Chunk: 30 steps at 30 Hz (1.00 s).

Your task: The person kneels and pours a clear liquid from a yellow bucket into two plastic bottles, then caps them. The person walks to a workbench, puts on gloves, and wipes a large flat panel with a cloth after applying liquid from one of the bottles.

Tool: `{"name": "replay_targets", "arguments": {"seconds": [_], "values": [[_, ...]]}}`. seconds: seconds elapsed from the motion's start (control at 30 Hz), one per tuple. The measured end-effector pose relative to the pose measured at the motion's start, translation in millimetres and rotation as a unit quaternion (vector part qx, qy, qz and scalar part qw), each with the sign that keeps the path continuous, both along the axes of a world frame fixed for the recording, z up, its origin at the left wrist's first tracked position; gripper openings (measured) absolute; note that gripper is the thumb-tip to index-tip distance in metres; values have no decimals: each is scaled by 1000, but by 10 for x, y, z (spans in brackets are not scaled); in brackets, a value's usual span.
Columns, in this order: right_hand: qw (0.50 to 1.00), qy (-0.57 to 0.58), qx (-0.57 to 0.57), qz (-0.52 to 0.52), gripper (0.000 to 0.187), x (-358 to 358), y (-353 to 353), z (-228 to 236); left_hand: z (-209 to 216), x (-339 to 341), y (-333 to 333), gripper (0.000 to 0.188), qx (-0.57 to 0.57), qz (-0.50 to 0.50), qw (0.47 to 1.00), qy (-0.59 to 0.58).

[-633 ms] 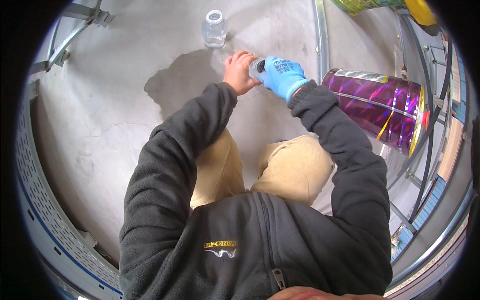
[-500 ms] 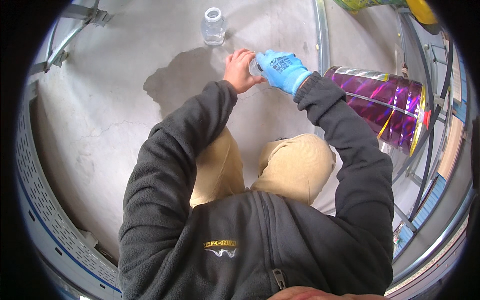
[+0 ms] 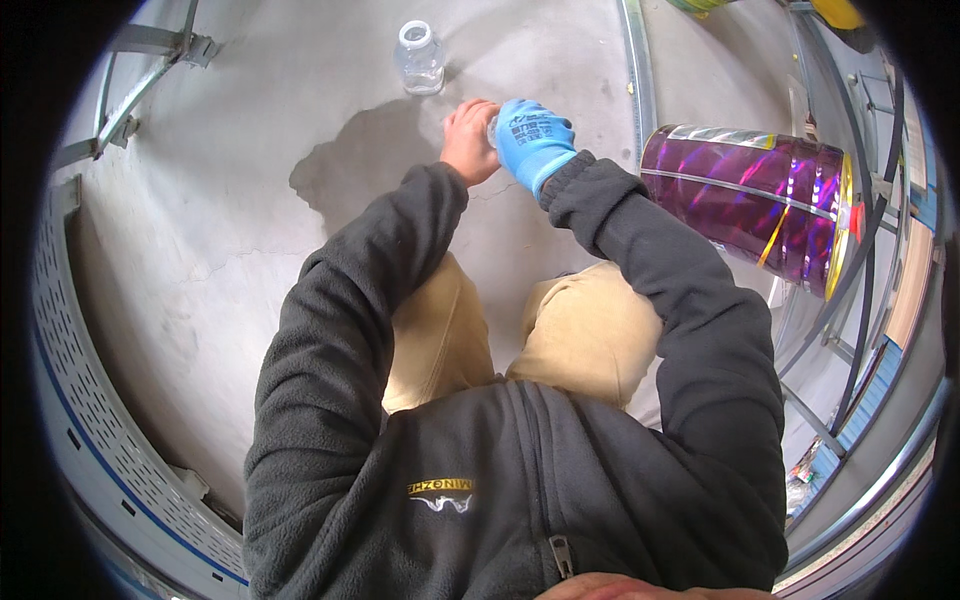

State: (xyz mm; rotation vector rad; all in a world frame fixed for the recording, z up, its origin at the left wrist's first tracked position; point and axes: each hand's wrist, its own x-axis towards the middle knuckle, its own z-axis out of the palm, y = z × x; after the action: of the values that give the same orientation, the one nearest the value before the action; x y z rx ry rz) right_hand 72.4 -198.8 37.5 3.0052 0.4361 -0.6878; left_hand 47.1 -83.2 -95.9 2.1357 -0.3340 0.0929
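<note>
While both hands are meeting at the upper centre of the frame, a clear piece is sitting between them, mostly hidden. The left hand, bare, is curving its fingers around this piece; the right hand, wearing a blue glove, is covering the other side, and whether its fingers are clenching or merely resting cannot be told, their tips being out of sight. Slipping is posing the chief risk: the piece is looking smooth, and the glove is probably dulling the feel of it. Should the hands be pressing unevenly, the piece could be springing loose and striking the floor. Squeezing too hard could be deforming it, if its wall is thin. Just above the hands in the frame, a jar is standing upright; an outward jerk of the left hand could be toppling it. Toward the right, the right sleeve is passing near a purple drum, so a sideways swing could be causing a bump. Left of the hands, a dark patch is marking the floor; any dampness there could be making footing slippery.
</note>
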Motion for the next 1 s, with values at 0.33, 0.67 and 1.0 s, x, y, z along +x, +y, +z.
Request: {"name": "replay_targets", "arguments": {"seconds": [0.33,0.67,1.0], "values": [[955,-95,201,-199,42,-658,-1935,364,6,-23,14,79,69,-25,997,-30],[861,73,-45,-501,69,-3063,-3652,-1132,62,-88,170,103,116,-32,991,53],[819,52,-28,-571,48,-3625,-3673,-1884,32,-173,646,97,5,20,978,208]]}}
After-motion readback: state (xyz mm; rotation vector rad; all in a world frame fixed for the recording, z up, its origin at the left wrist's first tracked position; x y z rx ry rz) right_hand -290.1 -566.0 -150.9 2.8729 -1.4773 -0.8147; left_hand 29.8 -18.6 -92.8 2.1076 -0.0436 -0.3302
